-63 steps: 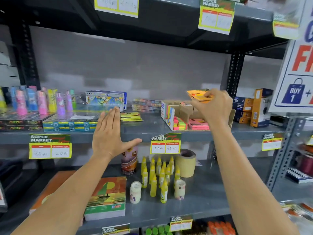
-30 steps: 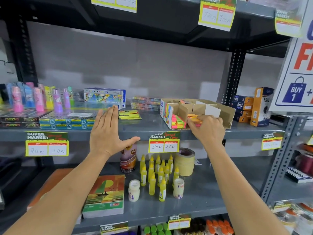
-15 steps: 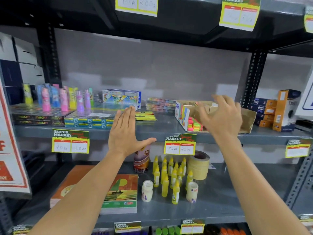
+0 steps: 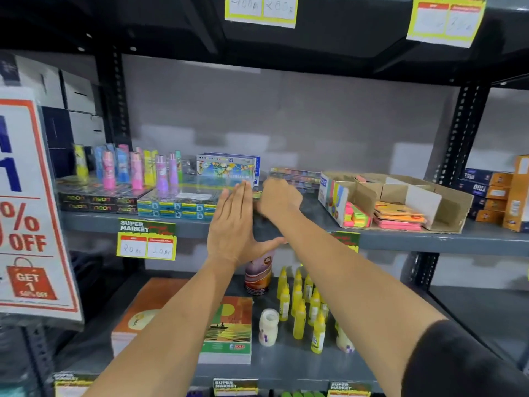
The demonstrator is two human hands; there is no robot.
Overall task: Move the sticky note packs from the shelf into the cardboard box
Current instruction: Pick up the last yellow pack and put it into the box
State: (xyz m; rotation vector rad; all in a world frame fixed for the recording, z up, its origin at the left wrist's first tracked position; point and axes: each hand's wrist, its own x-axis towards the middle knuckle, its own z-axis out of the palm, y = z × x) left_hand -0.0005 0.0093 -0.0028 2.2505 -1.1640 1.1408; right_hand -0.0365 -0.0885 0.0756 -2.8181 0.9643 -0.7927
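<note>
The right hand (image 4: 279, 198) reaches across to the middle shelf (image 4: 400, 239), fingers curled down over a yellow pack (image 4: 256, 194) lying there; only a sliver of the pack shows at the hand's left edge, and whether it is gripped cannot be told. The left hand (image 4: 233, 224) stands flat and released just beside it, fingers up, thumb spread. The box (image 4: 449, 207) sits well apart to the right, with pink and orange packs (image 4: 398, 216) inside

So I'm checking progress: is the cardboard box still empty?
No, the cardboard box on the shelf already holds sticky note packs, orange and pink ones stacked in one compartment and neon ones in another.
</note>
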